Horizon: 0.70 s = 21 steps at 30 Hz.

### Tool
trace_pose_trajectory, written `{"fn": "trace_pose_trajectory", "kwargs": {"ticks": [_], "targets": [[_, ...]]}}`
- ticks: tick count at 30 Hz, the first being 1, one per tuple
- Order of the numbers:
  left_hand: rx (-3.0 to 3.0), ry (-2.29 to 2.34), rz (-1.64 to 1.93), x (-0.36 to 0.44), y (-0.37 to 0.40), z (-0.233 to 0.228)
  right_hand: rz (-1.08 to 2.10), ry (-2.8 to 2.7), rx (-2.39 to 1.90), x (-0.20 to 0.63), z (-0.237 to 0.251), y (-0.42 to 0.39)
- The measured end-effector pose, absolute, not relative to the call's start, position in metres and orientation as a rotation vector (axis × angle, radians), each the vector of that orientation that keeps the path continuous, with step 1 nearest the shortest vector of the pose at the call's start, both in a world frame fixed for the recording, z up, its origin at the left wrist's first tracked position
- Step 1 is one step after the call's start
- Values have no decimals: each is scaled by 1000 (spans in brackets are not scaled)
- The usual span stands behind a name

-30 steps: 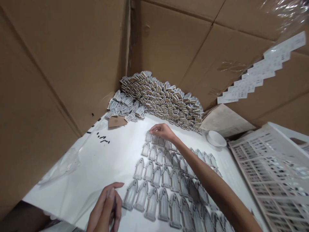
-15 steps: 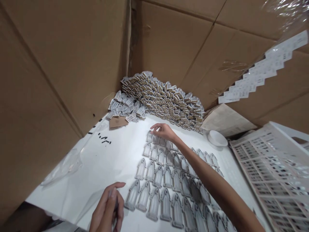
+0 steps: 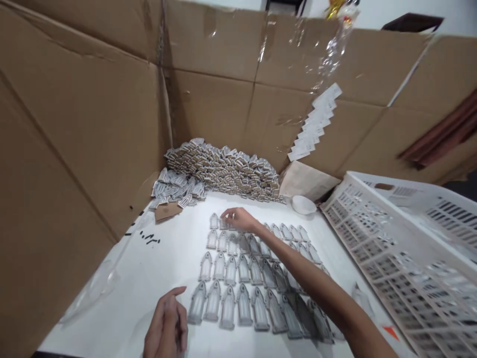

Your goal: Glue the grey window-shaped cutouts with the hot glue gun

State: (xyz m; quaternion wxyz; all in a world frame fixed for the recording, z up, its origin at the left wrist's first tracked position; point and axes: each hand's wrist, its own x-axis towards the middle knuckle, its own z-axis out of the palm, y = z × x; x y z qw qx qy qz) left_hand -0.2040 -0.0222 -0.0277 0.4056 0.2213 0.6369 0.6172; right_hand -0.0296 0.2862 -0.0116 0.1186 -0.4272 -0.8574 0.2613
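Note:
Several rows of small clear, grey-edged arch-shaped pieces (image 3: 244, 304), each with a small hole at its pointed top, lie on the white table surface (image 3: 122, 298). My right hand (image 3: 240, 219) reaches over to the far row. Its thumb and index finger are drawn together at a piece near that row's left end; whether they grip it is hidden. Left of the near row, my left hand (image 3: 167, 320) is half curled with the index finger pointing out. What lies inside its fingers, if anything, cannot be made out.
Against the cardboard wall (image 3: 212, 107) stands a large stack of similar pieces (image 3: 231, 171), with a loose heap (image 3: 175, 186) at its left. A white bowl (image 3: 303, 205) and a white plastic crate (image 3: 376, 238) are on the right. Small black bits (image 3: 149, 237) lie left.
The view has tilted up and turned right, showing more of the crate and wall top. My right hand has shifted slightly along the far row, uncovering its leftmost piece. My left hand stays curled.

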Motion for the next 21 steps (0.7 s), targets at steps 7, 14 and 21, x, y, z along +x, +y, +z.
{"fn": "trace_pose_trajectory", "kwargs": {"ticks": [7, 14, 21], "targets": [[638, 1606, 1607, -203, -22, -28, 697, -2545, -1283, -44, -3, 272], [695, 1606, 1607, -204, -24, -26, 620, -2534, -1368, -21, 5, 267], [777, 1574, 1622, -207, -23, -34, 561, -2531, -1411, -7, 7, 260]]}}
